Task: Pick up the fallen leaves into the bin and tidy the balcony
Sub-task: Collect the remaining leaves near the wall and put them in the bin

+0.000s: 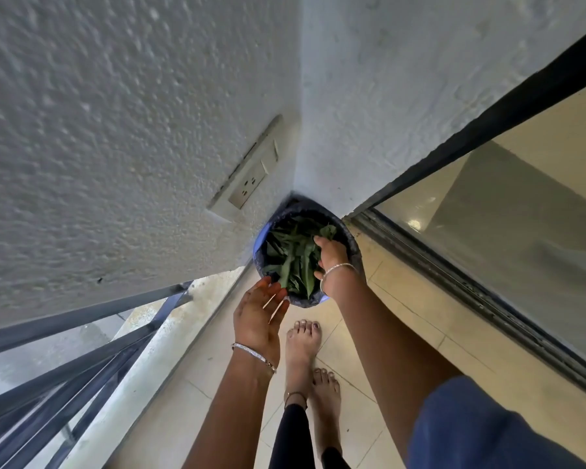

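Observation:
A blue bin [262,235] lined with a dark bag stands in the balcony corner, filled with green leaves [293,257]. My right hand [332,257] reaches down into the bin and presses on the leaves; its fingertips are hidden among them. My left hand [259,313] hovers just at the bin's near rim, palm up, fingers straight, holding nothing.
A textured white wall with a socket plate [251,179] rises on the left. A dark metal railing [82,360] and concrete ledge run along the lower left. A sliding glass door track [471,299] borders the right. My bare feet [305,353] stand on the beige tiles.

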